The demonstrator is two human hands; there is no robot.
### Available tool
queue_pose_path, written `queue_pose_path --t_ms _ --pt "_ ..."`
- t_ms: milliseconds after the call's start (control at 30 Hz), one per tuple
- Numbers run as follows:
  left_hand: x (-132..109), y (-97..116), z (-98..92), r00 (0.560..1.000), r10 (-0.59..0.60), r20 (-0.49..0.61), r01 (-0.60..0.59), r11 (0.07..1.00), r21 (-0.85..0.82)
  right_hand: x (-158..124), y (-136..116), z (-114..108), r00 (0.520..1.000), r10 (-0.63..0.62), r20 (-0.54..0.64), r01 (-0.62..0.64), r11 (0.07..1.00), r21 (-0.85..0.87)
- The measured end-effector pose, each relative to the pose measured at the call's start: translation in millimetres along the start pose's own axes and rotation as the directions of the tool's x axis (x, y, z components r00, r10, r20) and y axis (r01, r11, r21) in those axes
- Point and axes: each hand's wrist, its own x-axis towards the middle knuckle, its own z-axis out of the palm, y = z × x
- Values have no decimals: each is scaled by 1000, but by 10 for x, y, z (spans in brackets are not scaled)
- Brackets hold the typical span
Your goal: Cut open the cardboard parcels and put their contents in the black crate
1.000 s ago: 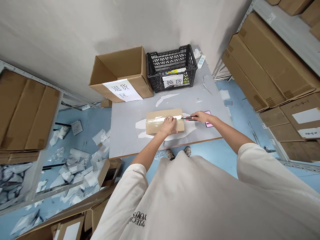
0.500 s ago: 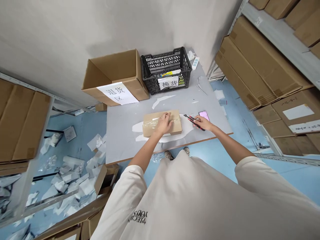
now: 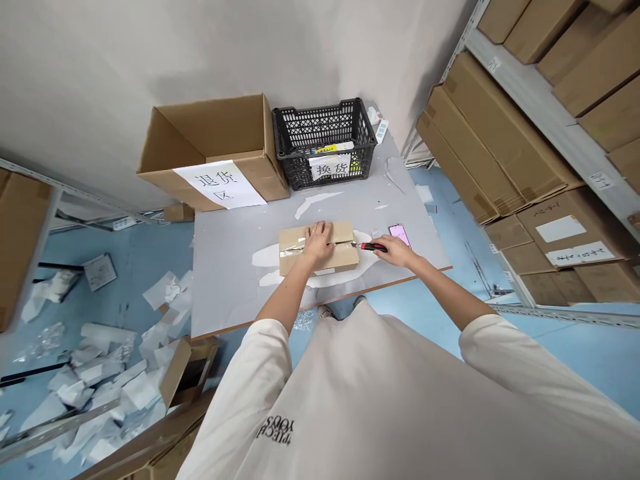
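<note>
A flat cardboard box (image 3: 295, 248) sealed with clear tape lies on the grey table (image 3: 230, 273). My left hand (image 3: 319, 241) presses flat on its top, fingers spread. My right hand (image 3: 393, 250) is closed round a red and black utility knife (image 3: 370, 247), whose blade tip points at the right end of the box. A pink phone (image 3: 399, 233) rests on the table just behind my right hand.
An open cardboard carton (image 3: 215, 157) with a paper label and a black plastic crate (image 3: 324, 141) stand at the table's far edge. Shelves of flat cartons (image 3: 505, 153) rise on the right. Torn packaging (image 3: 110, 360) litters the blue floor to the left.
My right hand has brought the knife back from beside the phone to the right end of the box. The left hand stayed on the box top.
</note>
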Motion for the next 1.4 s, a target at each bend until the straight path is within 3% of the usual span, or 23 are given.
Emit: queue_pose_path --t_ms 267,467,567,767,867,1000,1167,1400 --pt "-157 48 173 994 8 -112 -6 1000 17 23 -77 160 996 56 -68 -58 998 -32" --pt "-132 40 189 992 3 -126 -2 1000 8 8 -50 315 991 74 -113 -78 997 -31" --pt "-148 33 185 993 1 -120 1 1000 20 -13 78 279 981 99 -164 -101 995 -5" --pt "-198 42 174 996 -9 -92 14 999 51 -31 503 162 904 252 -345 -231 968 101" --pt "-216 51 151 996 -19 -86 22 999 33 -16 661 287 872 359 -332 -332 933 139" --pt "-291 35 106 995 -27 -94 30 999 35 17 766 624 833 509 -218 -491 861 134" --pt "-596 -137 155 961 -140 -237 130 990 -57 117 829 966 812 572 -115 -581 810 -77" --pt "-1402 -511 311 848 -378 -371 314 923 -221 258 1044 1150 785 610 -114 -618 755 -218"
